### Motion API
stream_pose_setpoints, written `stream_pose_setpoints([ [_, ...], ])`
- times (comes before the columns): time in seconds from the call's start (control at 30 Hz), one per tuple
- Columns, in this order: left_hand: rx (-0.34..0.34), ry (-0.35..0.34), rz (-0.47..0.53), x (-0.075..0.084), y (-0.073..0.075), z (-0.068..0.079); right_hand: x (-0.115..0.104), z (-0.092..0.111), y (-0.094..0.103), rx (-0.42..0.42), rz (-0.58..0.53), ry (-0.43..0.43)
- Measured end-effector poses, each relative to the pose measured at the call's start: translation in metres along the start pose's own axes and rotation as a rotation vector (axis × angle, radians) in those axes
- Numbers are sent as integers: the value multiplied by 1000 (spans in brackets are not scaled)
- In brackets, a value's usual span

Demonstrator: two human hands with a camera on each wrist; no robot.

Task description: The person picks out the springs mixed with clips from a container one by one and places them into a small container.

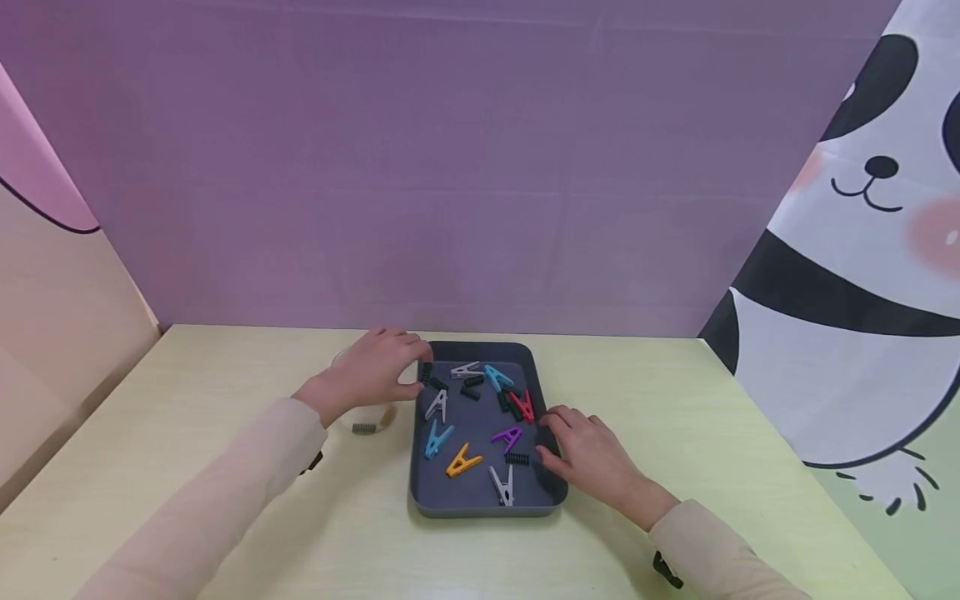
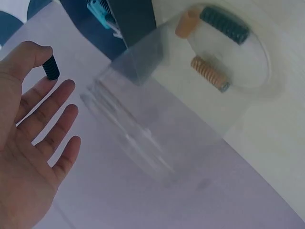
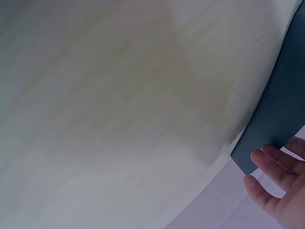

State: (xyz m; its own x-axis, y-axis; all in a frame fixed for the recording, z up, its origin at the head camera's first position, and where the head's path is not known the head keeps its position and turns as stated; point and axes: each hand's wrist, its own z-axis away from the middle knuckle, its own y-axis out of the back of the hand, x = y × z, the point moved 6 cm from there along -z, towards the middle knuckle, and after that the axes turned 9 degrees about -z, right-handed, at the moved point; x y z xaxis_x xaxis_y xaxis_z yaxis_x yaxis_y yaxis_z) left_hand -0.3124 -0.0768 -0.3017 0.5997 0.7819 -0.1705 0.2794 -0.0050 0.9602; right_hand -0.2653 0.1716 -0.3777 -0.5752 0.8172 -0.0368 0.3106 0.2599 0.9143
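Observation:
Above the left rim of a dark grey tray (image 1: 480, 511), my left hand (image 1: 375, 367) pinches a small black spring (image 2: 51, 68) between thumb and index fingertip, its other fingers spread. Beside and partly under that hand stands a clear container (image 2: 143, 124); a dark spring (image 2: 225, 24) and an orange spring (image 2: 209, 74) show at its bottom. My right hand (image 1: 592, 458) lies at the tray's right side, relaxed fingers touching the wall. Inside the tray are several loose clips, among them a yellow clip (image 1: 463, 460), a purple clip (image 1: 508, 437) and a red clip (image 1: 522, 406).
More black springs lie scattered among the clips, including a spring (image 1: 517, 458) near the tray's front. The pale wooden table (image 1: 262, 367) ends at a purple backdrop (image 1: 450, 208). A panda-printed panel (image 1: 862, 275) stands to the right.

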Motion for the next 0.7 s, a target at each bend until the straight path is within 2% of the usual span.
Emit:
stream_pose_setpoints([
  [0.27, 56, 105, 5, -24, 7, 13, 1, -1, -2, -8, 0, -12],
  [0.47, 100, 166, 2, -39, 6, 22, 2, 0, -1, 1, 4, -6],
  [0.7, 86, 237, 19, -48, -1, 30, 1, 0, -1, 7, 2, 2],
])
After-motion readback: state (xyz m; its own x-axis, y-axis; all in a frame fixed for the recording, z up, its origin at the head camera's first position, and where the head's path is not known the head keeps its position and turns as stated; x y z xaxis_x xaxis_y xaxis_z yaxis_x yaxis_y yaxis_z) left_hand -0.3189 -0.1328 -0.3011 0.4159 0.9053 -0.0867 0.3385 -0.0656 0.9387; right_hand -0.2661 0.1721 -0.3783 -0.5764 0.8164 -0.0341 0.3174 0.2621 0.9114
